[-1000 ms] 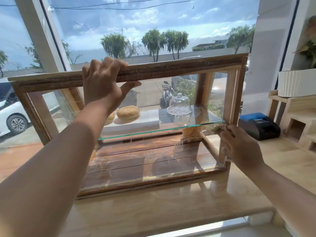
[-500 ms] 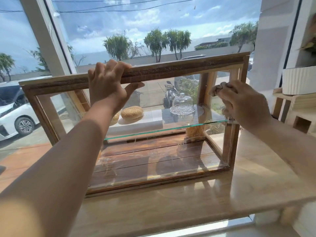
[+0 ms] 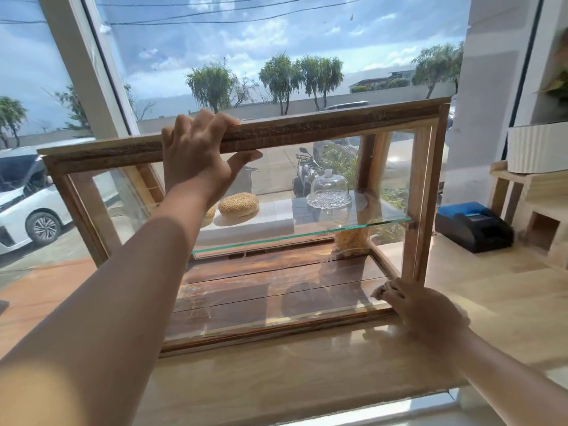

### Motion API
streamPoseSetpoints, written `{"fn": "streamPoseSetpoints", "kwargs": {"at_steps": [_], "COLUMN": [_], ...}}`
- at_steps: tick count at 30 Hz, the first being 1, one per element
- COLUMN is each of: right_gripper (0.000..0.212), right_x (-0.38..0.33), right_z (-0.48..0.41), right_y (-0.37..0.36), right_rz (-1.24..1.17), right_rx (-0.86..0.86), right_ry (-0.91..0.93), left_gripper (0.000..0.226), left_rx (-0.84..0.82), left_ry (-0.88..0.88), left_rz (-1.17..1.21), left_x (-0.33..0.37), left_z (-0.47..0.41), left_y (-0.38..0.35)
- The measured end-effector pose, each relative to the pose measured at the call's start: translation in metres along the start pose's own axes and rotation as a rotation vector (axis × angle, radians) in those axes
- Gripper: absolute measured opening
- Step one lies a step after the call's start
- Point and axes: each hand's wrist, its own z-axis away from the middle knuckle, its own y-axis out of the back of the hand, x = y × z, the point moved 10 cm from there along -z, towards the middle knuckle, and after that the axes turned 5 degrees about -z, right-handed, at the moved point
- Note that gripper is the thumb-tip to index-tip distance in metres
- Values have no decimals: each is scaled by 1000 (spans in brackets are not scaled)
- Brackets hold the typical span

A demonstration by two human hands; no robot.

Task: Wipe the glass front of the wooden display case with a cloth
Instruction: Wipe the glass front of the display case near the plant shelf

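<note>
The wooden display case (image 3: 338,123) stands on a pale wooden counter, its glass front (image 3: 276,272) facing me. My left hand (image 3: 196,155) grips the case's top rail, fingers curled over it and thumb under. My right hand (image 3: 421,309) is at the lower right corner of the glass, bunching a small beige cloth (image 3: 382,290) against the pane. Only a corner of the cloth shows past my fingers. Inside, a glass shelf (image 3: 307,235) carries a sesame bun (image 3: 238,204) and a glass dome (image 3: 329,189).
A black and blue printer (image 3: 473,222) sits on the counter (image 3: 491,302) right of the case. Wooden steps with a white ribbed planter (image 3: 536,149) stand at the far right. A large window behind shows a white car and trees.
My right hand with the cloth went from mid-height on the right edge up near the top corner, then swept down to the bottom right corner. My left hand stayed on the top rail.
</note>
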Motion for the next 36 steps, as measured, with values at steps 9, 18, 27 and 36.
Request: {"fn": "streamPoseSetpoints", "kwargs": {"at_steps": [9, 18, 27, 36], "right_gripper": [23, 24, 55, 20], "right_x": [17, -1, -21, 8], "right_z": [-104, -86, -5, -119], "right_y": [177, 155, -10, 193], "right_rz": [-26, -44, -24, -101], "right_rx": [462, 578, 45, 568], "right_ry": [38, -1, 110, -24], "left_gripper": [56, 57, 60, 60], "left_rx": [4, -2, -3, -13], "left_ry": [2, 8, -7, 11], "left_rz": [-14, -7, -31, -17], "left_x": [0, 1, 0, 1], "left_z": [1, -1, 1, 1], "left_y": [-1, 0, -1, 0]}}
